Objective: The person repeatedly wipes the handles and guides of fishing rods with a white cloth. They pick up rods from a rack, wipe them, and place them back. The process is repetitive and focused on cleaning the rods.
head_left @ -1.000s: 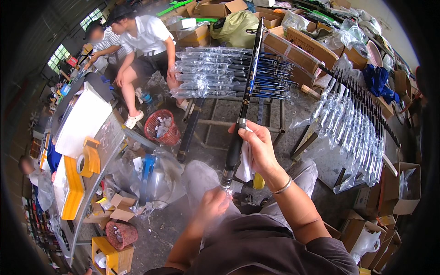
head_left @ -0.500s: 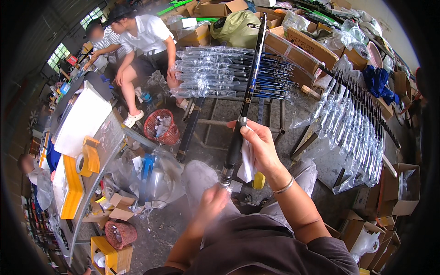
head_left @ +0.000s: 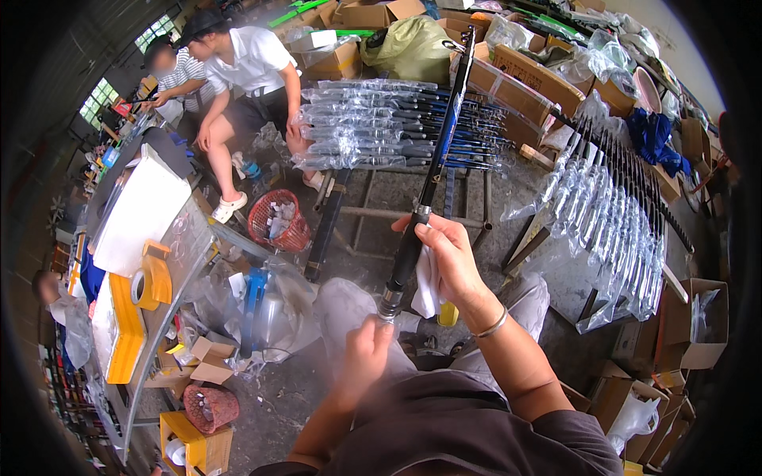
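A black and blue telescopic fishing rod (head_left: pixel 441 147) slants up and away in front of me, with line guides showing near its far end. Around the bottom of its dark handle, my left hand (head_left: pixel 367 349) is closed on the metal butt part. Higher up, my right hand (head_left: pixel 447 255) grips the rod where the handle meets the blank, thumb on top. A white cloth (head_left: pixel 428 287) hangs under that hand, pressed between its fingers and the rod.
Rods in plastic sleeves (head_left: pixel 361 127) lie on a metal frame ahead; more wrapped rods (head_left: pixel 603 222) lean at right. Two people sit at far left. A red basket (head_left: pixel 279 220) stands on the floor. A table (head_left: pixel 171 313) with yellow tape (head_left: pixel 145 285) is left; cardboard boxes (head_left: pixel 694 325) are right.
The rod has turned in my hands, so the line guides now show at its far end. Its tip has shifted slightly right. Both hands stay on the handle.
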`<act>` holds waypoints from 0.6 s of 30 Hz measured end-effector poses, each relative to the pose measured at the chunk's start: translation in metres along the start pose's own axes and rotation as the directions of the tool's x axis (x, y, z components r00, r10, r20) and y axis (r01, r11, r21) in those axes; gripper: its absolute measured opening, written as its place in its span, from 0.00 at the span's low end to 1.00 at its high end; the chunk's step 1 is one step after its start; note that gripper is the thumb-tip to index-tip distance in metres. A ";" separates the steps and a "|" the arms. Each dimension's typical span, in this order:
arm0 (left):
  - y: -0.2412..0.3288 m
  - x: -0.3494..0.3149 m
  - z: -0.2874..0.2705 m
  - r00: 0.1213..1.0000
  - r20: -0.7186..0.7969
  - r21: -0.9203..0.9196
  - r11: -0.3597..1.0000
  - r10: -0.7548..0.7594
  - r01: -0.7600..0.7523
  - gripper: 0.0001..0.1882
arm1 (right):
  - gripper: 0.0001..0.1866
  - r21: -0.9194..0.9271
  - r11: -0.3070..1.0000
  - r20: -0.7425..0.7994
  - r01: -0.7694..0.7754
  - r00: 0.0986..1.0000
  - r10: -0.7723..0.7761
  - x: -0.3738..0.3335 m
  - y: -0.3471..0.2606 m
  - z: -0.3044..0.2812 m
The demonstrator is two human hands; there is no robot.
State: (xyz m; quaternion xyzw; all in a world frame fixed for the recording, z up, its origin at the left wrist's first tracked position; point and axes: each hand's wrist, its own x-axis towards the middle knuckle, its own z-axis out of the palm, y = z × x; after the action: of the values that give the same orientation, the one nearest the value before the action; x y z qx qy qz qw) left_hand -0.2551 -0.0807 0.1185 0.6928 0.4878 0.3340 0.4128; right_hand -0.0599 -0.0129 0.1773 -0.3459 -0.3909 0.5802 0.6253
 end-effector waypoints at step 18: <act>-0.009 0.005 -0.024 0.757 0.648 -0.632 0.495 -0.084 0.596 0.22 | 0.19 0.278 0.955 0.136 -0.105 0.988 0.069 -0.005 -0.005 -0.001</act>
State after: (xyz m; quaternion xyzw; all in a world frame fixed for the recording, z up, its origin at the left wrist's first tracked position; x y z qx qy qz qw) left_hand -0.2781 -0.0681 0.1210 0.3701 0.2747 0.2168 0.8605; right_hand -0.0570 -0.0182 0.1811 -0.2323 -0.3260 0.6777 0.6168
